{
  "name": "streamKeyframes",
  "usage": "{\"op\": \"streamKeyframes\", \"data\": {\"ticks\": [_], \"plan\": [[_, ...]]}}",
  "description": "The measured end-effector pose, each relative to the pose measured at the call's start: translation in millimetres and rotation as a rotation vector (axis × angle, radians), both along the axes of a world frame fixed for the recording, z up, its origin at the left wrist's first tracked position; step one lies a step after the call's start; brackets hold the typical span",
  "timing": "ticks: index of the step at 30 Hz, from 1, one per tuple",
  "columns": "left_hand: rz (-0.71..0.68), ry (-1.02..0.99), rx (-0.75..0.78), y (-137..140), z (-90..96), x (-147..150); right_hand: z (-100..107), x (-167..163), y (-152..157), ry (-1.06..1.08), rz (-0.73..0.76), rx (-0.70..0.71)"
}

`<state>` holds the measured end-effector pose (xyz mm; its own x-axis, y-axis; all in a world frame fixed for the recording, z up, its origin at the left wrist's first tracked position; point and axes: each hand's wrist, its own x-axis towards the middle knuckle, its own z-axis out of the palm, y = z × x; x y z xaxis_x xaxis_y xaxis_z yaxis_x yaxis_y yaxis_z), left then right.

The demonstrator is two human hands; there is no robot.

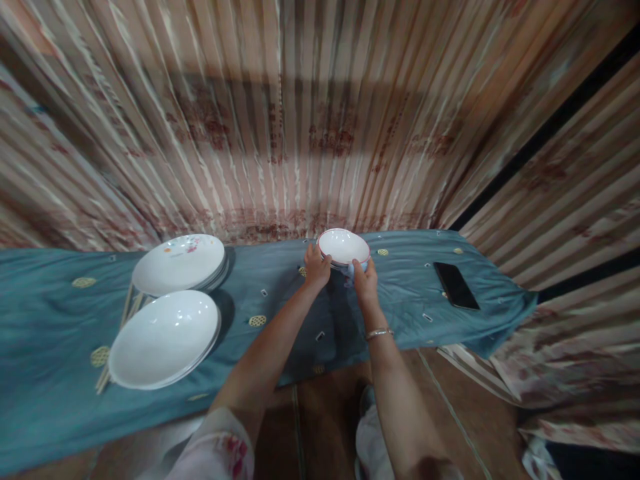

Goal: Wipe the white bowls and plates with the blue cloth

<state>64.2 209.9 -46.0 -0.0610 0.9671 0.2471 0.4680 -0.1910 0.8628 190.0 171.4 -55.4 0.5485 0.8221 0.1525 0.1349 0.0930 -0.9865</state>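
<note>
A small white bowl [343, 245] with a red rim is between my two hands, near the back edge of the cloth-covered table. More rims show just under it, so it looks like a small stack; how many bowls it has I cannot tell. My left hand [317, 266] grips the near left side, thumb at the rim. On the right side, my right hand [365, 281] is closed round the bowl, with a bit of pale blue cloth [349, 272] by its fingers. Whether the bowl touches the table is hidden.
To the left stand a stack of white plates with a flower pattern [175, 263] and a stack of plain white dishes [163, 340]. Chopsticks [103, 377] stick out beneath them. A black phone [456, 285] lies at the right. Pleated curtains [320, 133] hang behind the table.
</note>
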Motion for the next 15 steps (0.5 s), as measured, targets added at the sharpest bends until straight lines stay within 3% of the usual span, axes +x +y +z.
{"op": "streamKeyframes", "data": {"ticks": [7, 15], "plan": [[0.038, -0.033, -0.112, 2, 0.1, 5, 12, 6, -8, 0.021, 0.041, 0.009], [0.033, -0.033, -0.068, 8, -5.2, 4, 30, 12, -19, 0.01, 0.166, -0.036]]}}
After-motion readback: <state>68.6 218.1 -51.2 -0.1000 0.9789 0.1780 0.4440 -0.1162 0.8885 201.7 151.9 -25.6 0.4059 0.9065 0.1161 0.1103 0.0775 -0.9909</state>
